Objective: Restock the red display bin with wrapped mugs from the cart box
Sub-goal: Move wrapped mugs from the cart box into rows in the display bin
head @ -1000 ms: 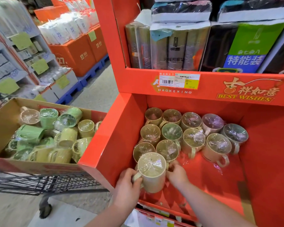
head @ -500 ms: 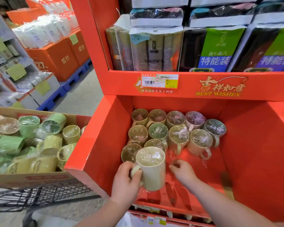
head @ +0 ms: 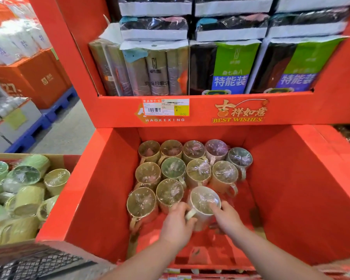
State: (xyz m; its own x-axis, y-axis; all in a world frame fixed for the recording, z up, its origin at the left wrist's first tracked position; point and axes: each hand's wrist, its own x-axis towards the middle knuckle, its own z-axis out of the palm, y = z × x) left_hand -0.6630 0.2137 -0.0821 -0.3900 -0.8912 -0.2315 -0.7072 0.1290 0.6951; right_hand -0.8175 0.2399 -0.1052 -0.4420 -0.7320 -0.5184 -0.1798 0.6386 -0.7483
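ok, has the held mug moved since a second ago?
Yes: the mug shifted right and deeper into the red bin, now right of the front-row mugs.

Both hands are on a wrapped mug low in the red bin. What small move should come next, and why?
Probably set the cream mug down beside the nearest wrapped mug and let go: left hand grips near its handle, right hand holds its other side, low in the red bin.

Plastic-wrapped packs (head: 230, 67) stand above a price label (head: 166, 107) (yellow corner); orange boxes (head: 42, 77) far left.
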